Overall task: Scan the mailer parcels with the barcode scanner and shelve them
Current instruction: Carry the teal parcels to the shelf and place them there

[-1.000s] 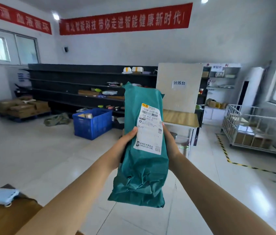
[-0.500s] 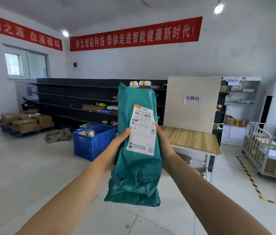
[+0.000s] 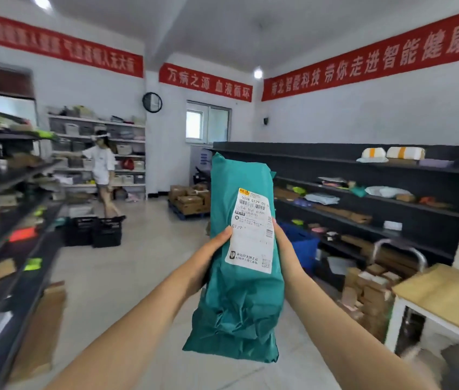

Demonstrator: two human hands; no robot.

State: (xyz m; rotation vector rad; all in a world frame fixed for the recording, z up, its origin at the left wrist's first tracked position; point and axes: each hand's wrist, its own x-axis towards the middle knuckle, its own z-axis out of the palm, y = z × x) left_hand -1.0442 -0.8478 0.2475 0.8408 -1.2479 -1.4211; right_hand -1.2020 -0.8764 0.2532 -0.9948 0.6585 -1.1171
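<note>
I hold a long teal mailer parcel [image 3: 239,299] upright in front of me at the centre of the head view. Its white shipping label [image 3: 252,229] with a barcode faces me. My left hand [image 3: 211,249] grips the parcel's left edge, thumb on the label's lower corner. My right hand [image 3: 284,246] grips the right edge, fingertips touching the label. A dark shelf unit [image 3: 363,192] with parcels runs along the right wall; another dark shelf [image 3: 5,220] stands on the left. No barcode scanner is in view.
A person in a white shirt [image 3: 101,167] stands by white shelves at the back left. Black crates [image 3: 95,232] sit on the floor, cardboard boxes [image 3: 188,201] on a pallet behind the parcel, a blue bin [image 3: 301,246], a wooden-topped table [image 3: 448,294] at right.
My view has swung left: the sorting table slid to the right edge, and the left shelf and the other person came into sight. Both hands keep the same grip on the parcel.
</note>
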